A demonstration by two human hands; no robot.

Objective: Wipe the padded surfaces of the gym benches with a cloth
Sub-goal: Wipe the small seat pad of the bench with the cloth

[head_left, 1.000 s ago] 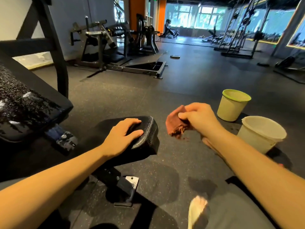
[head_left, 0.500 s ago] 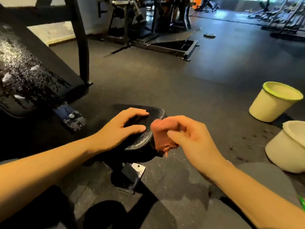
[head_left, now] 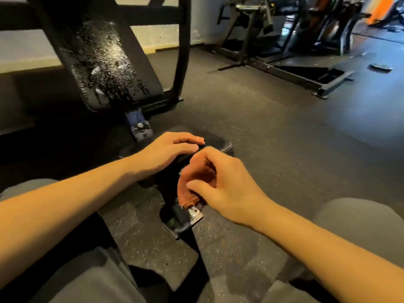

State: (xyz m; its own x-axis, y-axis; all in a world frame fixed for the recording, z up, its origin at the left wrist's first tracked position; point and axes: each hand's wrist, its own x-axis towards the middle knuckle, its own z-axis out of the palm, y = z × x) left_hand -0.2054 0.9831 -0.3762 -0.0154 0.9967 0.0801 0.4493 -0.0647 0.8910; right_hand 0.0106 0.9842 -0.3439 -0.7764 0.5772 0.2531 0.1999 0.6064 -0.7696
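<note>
A small black padded seat (head_left: 215, 142) of a gym bench sits low in front of me. My left hand (head_left: 172, 150) rests flat on top of it with fingers straight. My right hand (head_left: 220, 184) grips a crumpled reddish-brown cloth (head_left: 190, 189) against the near side of the seat, below its edge. Behind the seat rises the bench's black back pad (head_left: 105, 62), tilted and covered with wet droplets and streaks. Most of the seat is hidden under my hands.
The bench's metal foot bracket (head_left: 185, 219) sits on the dark rubber floor (head_left: 273, 138) just under the cloth. Black frame uprights (head_left: 182, 51) stand behind the back pad. Other gym machines (head_left: 273, 36) stand at the back right. My grey-clad knees fill the lower corners.
My right hand has carried the cloth left and down onto the near side of the seat. The view has swung left and down; the two buckets have left the frame. My left hand stays put.
</note>
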